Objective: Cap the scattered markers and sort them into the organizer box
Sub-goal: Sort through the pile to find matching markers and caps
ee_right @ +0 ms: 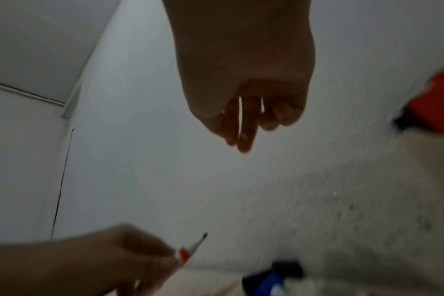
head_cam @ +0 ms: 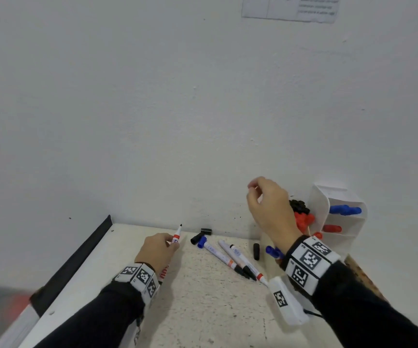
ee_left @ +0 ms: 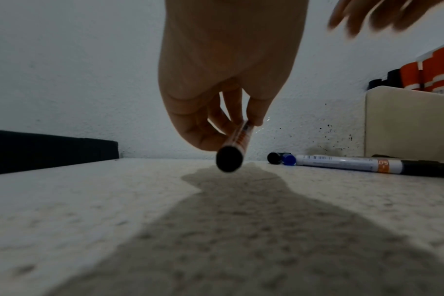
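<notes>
My left hand (head_cam: pixel 171 243) grips an uncapped white marker with a red band (head_cam: pixel 177 234), its black tip pointing up and away towards the wall. The left wrist view shows that marker's dark rear end (ee_left: pixel 228 161) just above the table. My right hand (head_cam: pixel 253 190) hangs raised in front of the white organizer box (head_cam: pixel 340 229), fingers loosely curled, nothing in them (ee_right: pixel 246 136). The box holds blue (head_cam: pixel 344 210) and red markers (head_cam: pixel 332 228), with black and red ones (head_cam: pixel 302 216) standing in its front part. Three markers (head_cam: pixel 230 258) lie on the table between my hands.
Loose black caps (head_cam: pixel 256 251) (head_cam: pixel 196 238) and a blue-capped marker end (head_cam: pixel 202 242) lie near the wall. More blue pieces (head_cam: pixel 273 251) sit by my right wrist. A black strip (head_cam: pixel 85 252) runs along the table's left edge. The white wall (head_cam: pixel 177 121) stands close behind.
</notes>
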A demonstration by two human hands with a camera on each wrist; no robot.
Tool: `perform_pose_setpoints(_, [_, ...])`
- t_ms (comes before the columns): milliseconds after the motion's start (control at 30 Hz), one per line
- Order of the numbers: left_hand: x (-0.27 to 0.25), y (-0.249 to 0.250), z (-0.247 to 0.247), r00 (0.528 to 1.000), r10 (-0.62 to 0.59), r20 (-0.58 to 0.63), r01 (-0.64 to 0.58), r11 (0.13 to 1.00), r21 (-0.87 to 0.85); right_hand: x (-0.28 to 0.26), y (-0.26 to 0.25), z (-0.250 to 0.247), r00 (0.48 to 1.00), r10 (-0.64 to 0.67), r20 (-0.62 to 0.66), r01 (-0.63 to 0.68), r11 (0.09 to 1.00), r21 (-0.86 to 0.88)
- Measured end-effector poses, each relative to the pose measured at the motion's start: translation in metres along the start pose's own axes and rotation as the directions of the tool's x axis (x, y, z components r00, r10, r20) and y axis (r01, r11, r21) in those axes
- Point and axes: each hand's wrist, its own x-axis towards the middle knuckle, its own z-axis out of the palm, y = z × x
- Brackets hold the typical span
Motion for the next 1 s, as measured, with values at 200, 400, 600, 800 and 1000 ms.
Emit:
perform_pose_setpoints(200, [0.000, -0.013, -0.006, 1.000, 0.010, -0.026, -0.009, 1.000, 0.023, -0.019, -0.009, 0.105, 0.785, 0.203, 0.585, -0.105, 0.975, -0.197])
perform_pose_setpoints(400, [0.005, -0.019, -0.004, 1.000, 0.017, -0.025, -0.016, 0.999, 0.028, -0.024, 0.010, 0.150, 0.751, 0.215, 0.624, 0.032, 0.933, -0.359])
perform_pose_setpoints(600, [0.003, -0.019, 0.006, 1.000, 0.022, 0.020, -0.021, 1.000, -0.023, -0.019, 0.014, 0.153, 0.762, 0.232, 0.605, -0.036, 0.947, -0.318])
perform_pose_setpoints(800, [0.001, -0.016, 0.009, 1.000, 0.025, -0.019, -0.027, 0.995, -0.096, -0.017, 0.025, 0.137, 0.752, 0.262, 0.605, -0.153, 0.962, -0.225])
perform_pose_setpoints(1000, [-0.004, -0.015, 0.016, 0.999, -0.031, -0.036, 0.025, 0.988, -0.153, -0.016, 0.037, 0.111, 0.827, 0.341, 0.448, -0.273, 0.939, -0.212])
